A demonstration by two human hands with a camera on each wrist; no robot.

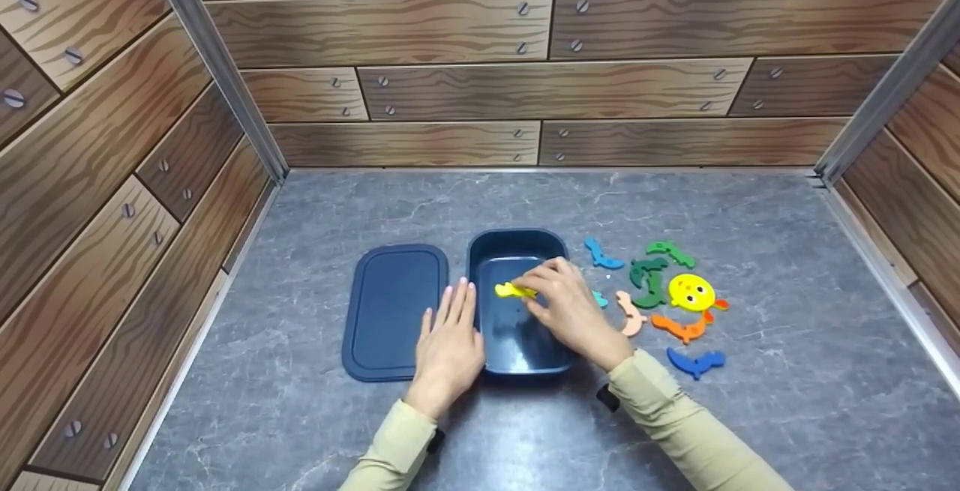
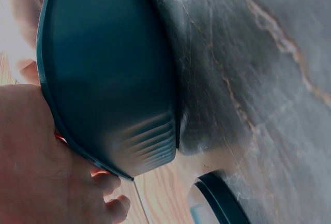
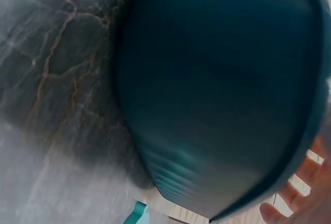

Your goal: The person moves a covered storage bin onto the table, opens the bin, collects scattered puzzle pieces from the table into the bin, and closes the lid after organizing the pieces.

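A dark blue open box [image 1: 517, 348] stands in the middle of the table. Over its inside, my right hand [image 1: 566, 307] pinches a small yellow curved piece [image 1: 507, 291] between fingertips and thumb; part of that piece is hidden by the fingers. My left hand [image 1: 450, 341] rests along the box's left rim, its fingers fairly straight. In the left wrist view, that hand [image 2: 46, 151] lies at the rim beside the box's outer wall [image 2: 108, 69]. The right wrist view is mostly filled by the box's outer wall [image 3: 217, 89].
The box's dark blue lid [image 1: 394, 311] lies flat to the left. On the right are several colourful pieces: a yellow smiling face [image 1: 691, 293], an orange piece [image 1: 682, 327], a dark blue piece [image 1: 696, 362], a peach piece [image 1: 630, 315], a light blue piece [image 1: 602, 255] and green ones [image 1: 671, 252].
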